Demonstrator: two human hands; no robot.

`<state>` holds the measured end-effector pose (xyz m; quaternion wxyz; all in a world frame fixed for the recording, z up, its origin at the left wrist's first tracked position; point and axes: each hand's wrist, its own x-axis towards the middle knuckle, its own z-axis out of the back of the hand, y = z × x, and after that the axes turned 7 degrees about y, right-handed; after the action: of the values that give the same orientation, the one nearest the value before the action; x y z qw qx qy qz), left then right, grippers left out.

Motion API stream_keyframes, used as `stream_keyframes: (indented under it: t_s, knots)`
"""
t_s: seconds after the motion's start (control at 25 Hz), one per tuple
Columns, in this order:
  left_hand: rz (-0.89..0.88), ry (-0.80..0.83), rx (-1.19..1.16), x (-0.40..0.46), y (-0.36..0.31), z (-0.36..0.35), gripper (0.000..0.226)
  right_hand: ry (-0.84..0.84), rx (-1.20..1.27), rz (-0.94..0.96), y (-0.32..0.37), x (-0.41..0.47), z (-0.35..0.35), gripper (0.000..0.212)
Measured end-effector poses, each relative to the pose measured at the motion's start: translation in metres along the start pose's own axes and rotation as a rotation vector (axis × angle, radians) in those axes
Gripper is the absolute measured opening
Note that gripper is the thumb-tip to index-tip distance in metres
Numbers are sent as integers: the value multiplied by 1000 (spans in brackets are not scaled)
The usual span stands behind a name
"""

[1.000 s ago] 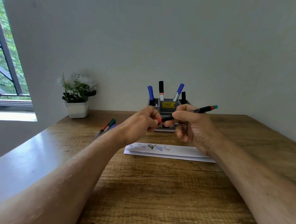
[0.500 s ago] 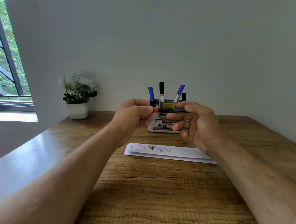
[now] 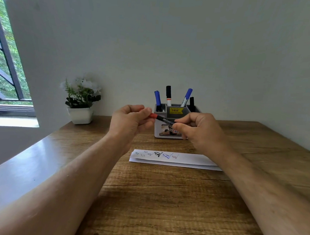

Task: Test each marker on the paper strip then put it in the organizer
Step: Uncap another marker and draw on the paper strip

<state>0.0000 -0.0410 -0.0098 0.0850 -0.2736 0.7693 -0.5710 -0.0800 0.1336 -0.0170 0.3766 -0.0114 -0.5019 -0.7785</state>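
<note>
Black marker with red cap held level above the worktop, in front of the organizer. Left hand pinches the cap; right hand pinches the barrel, fingers curled. Paper strip lies nearer, scribbled at its left end. Four markers stand in the organizer. Potted plant far left.

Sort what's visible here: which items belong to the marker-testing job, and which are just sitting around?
Job:
- red-capped marker, held by left hand and right hand
- paper strip
- organizer with four markers

Lying about:
- potted plant
</note>
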Motion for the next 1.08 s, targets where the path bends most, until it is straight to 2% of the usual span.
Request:
stream_keyframes:
  t_s: [0.24, 0.44, 0.72, 0.88, 1.08]
  knots:
    - [-31, 8, 36, -1, 2, -3, 34, 72, 64, -79, 6, -5, -6, 10]
    - [-157, -24, 203, -5, 0, -16, 44, 43, 71, -91, 10, -6, -15, 9]
    - [-496, -81, 449, -6, -18, -42, 41, -207, -119, -157, -3, -1, -9, 10]
    - [-677, -44, 541, 8, -24, -72, 40, -97, -219, -214, -5, 0, -14, 11]
    - [-716, 18, 574, 35, -18, -101, 40, -65, -243, -227, -4, 3, -16, 12]
